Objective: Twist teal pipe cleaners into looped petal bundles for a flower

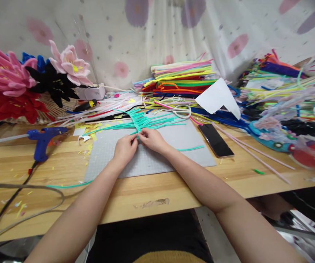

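Both hands meet over the middle of a grey cutting mat [152, 164] on the wooden bench [124, 199], at the near end of a turquoise pipe-cleaner piece [139, 120], whose crosswise stems are packed along a spine and spread out to both sides. The fingers of the left hand [126, 148] and the right hand [152, 140] are closed in a pinch on that near end, thumbs against forefingers, with almost no gap; the fingertips cover the exact spot they grip, so how the stems join there cannot be made out. One loose turquoise stem [191, 149] lies on the mat, partly behind the right forearm, and another [69, 186] runs along the bench until the left forearm hides it. Beyond the piece, the scissors [175, 110] show their pale handles, but their blades are hard to pick out among the stems. A white paper sheet [218, 98] covers part of the blue stems behind the smartphone [216, 140]. At left, the blue glue gun [43, 142] has its glue stick cut off by the frame edge, as are the pink fuzzy flowers [7, 73]; the plastic bag [313, 153] at far right is blurred.
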`<action>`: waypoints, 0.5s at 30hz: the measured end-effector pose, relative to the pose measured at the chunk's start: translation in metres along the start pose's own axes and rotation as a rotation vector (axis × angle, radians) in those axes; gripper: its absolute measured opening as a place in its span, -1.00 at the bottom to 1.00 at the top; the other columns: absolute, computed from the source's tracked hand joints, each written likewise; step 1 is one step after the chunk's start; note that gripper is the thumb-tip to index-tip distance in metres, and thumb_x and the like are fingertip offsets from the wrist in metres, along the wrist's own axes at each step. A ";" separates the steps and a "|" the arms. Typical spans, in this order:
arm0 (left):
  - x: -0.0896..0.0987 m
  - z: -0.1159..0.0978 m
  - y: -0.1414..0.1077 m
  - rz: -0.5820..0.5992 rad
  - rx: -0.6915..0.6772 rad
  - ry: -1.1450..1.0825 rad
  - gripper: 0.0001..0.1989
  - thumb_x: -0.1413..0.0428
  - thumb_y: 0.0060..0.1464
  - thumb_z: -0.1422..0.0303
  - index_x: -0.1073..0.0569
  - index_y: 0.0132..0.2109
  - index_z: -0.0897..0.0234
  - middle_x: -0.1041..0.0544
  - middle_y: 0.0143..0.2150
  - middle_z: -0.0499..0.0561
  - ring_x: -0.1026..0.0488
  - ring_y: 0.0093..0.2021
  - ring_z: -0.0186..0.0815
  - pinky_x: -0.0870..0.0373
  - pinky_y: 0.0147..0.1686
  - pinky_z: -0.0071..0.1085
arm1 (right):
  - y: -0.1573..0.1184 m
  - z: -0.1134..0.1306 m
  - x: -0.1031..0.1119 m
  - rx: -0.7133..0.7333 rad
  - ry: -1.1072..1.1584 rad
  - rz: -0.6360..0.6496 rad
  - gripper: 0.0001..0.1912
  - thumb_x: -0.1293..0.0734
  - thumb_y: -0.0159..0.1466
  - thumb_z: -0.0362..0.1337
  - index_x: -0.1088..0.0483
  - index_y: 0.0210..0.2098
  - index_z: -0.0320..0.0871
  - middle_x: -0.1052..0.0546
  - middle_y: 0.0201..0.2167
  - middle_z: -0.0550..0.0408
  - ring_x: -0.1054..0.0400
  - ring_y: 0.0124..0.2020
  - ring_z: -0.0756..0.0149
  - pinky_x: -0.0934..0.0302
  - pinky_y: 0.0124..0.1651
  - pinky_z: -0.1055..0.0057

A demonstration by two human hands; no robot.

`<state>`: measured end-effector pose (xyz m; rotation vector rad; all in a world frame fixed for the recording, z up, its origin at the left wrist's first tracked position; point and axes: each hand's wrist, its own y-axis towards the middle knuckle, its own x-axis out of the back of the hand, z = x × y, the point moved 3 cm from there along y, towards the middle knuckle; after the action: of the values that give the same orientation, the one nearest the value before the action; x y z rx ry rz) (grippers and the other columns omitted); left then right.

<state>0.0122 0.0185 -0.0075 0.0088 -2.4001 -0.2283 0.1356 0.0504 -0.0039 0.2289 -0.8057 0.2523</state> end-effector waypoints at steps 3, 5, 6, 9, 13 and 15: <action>-0.006 0.005 0.001 0.045 0.291 -0.427 -0.84 -0.02 0.03 0.33 -0.45 -0.35 0.31 -0.47 -0.49 0.01 -0.40 -0.54 -0.37 -0.36 -0.51 -0.44 | -0.001 0.001 0.001 0.038 0.020 -0.031 -0.84 -0.18 0.17 -0.27 -0.36 -0.43 -0.16 -0.44 -0.56 0.17 -0.22 -0.53 0.46 0.01 -0.45 0.52; -0.007 0.005 0.003 0.076 0.456 -0.648 -0.84 -0.07 0.00 0.32 -0.39 -0.43 0.34 -0.44 -0.53 -0.02 -0.35 -0.60 -0.43 -0.35 -0.59 -0.47 | -0.003 0.002 0.002 0.080 0.028 -0.060 -0.83 -0.16 0.17 -0.27 -0.37 -0.39 -0.15 -0.44 -0.54 0.18 -0.22 -0.52 0.45 0.00 -0.43 0.52; -0.006 0.004 0.005 0.093 0.509 -0.717 -0.84 -0.10 -0.01 0.33 -0.37 -0.46 0.34 -0.42 -0.54 -0.04 -0.34 -0.61 -0.45 -0.35 -0.61 -0.49 | -0.003 0.003 0.003 0.097 0.026 -0.067 -0.83 -0.16 0.18 -0.26 -0.37 -0.37 -0.14 -0.44 -0.54 0.18 -0.22 -0.52 0.45 0.00 -0.43 0.52; 0.000 -0.001 0.012 0.182 0.590 -0.812 -0.85 -0.13 -0.04 0.40 -0.37 -0.49 0.36 -0.38 -0.59 -0.08 -0.30 -0.63 -0.51 -0.32 -0.64 -0.58 | -0.005 0.003 0.004 0.113 0.013 -0.065 -0.81 -0.15 0.19 -0.23 -0.36 -0.36 -0.13 -0.45 -0.53 0.18 -0.23 -0.52 0.45 0.00 -0.43 0.53; 0.004 -0.004 0.019 0.304 0.631 -0.809 -0.85 -0.16 -0.08 0.47 -0.38 -0.54 0.39 -0.34 -0.63 -0.10 -0.25 -0.66 -0.57 -0.24 -0.68 -0.66 | -0.007 0.003 0.007 0.115 0.002 -0.058 -0.82 -0.15 0.19 -0.26 -0.36 -0.37 -0.14 -0.45 -0.52 0.19 -0.23 -0.51 0.47 0.00 -0.41 0.53; 0.004 -0.003 0.020 0.313 0.619 -0.817 -0.85 -0.17 -0.10 0.47 -0.39 -0.55 0.40 -0.34 -0.64 -0.11 -0.24 -0.66 -0.58 -0.22 -0.70 -0.68 | -0.007 0.001 0.010 0.113 -0.005 -0.046 -0.82 -0.16 0.19 -0.24 -0.36 -0.37 -0.14 -0.45 -0.52 0.19 -0.22 -0.51 0.47 0.00 -0.41 0.53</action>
<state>0.0122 0.0376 0.0009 -0.2089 -3.1171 0.8080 0.1437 0.0452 0.0035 0.3542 -0.7913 0.2542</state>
